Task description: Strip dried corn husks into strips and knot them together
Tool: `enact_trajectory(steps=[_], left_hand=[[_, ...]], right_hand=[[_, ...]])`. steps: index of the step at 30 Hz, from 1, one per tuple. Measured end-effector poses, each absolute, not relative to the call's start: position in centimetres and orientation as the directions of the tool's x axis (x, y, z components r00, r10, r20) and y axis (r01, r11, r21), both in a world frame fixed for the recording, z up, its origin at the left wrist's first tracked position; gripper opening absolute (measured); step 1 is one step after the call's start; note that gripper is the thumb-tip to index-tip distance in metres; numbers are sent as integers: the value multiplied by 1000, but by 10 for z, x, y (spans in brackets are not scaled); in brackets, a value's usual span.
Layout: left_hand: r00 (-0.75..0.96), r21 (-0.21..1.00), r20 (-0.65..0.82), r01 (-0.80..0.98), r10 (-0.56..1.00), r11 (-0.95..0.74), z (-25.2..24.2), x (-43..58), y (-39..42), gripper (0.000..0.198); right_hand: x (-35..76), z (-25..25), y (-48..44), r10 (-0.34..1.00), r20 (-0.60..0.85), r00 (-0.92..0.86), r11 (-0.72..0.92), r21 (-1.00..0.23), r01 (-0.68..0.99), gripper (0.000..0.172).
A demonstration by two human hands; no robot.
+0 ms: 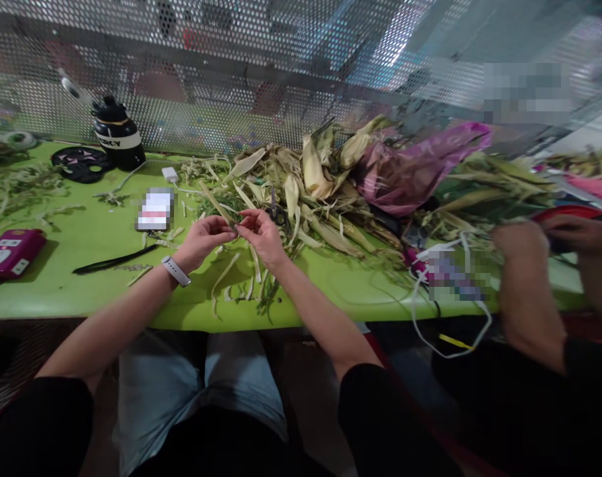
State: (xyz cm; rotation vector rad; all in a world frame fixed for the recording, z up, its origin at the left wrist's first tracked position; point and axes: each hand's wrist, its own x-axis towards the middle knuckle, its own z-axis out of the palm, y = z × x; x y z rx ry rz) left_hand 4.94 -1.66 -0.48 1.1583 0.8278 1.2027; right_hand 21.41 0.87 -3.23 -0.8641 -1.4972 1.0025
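Observation:
My left hand [205, 240], with a pale band on its wrist, is closed in a pinch at the lower end of a narrow strip of dried corn husk [215, 202]. My right hand [261, 237] meets it there, its thumb and fingertips pinching the same end. The strip slants up and to the left from the fingers, above the green table [310, 291]. Husk scraps [226, 275] and green stems [268, 291] lie under and in front of my hands. Dark-handled scissors [277, 211] rest among the husks just beyond my right hand.
A heap of corn husks [315, 172] and a pink plastic bag [404, 172] fill the back. Leftward are a phone [155, 211], a black bottle [116, 136] and a magenta box [12, 253]. White cables [414, 311] hang over the front edge beside another person's hands [522, 242].

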Motion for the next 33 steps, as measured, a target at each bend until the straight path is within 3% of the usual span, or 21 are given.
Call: enact_trajectory(steps=[5, 12, 15, 19, 23, 27, 30, 33], left_hand=[[215, 964, 92, -263, 972, -33, -5, 49, -17, 30], [277, 958, 27, -281, 961, 54, -10, 42, -9, 32], [295, 944, -73, -288, 953, 162, -7, 38, -7, 30], [323, 917, -199, -273, 925, 292, 1, 31, -5, 26], [350, 890, -255, -280, 902, 360, 9, 25, -4, 20], [410, 879, -261, -274, 874, 391, 11, 20, -1, 14], [458, 874, -274, -248, 846, 417, 9, 18, 1, 13], [496, 870, -284, -225, 820, 438, 8, 17, 1, 13]], right_hand=[[213, -33, 10, 932, 339, -128, 331, -940, -80, 40], [212, -33, 8, 948, 282, -146, 278, -959, -49, 33], [215, -32, 8, 931, 328, -159, 330, -944, -11, 31], [224, -19, 6, 859, 491, -144, 509, -849, 140, 26], [234, 7, 3, 730, 629, -266, 683, -670, 291, 16], [243, 20, 2, 448, 728, -518, 883, -272, 382, 12], [249, 13, 2, 303, 729, -613, 914, -40, 405, 17], [253, 1, 3, 245, 696, -675, 899, 97, 426, 21]])
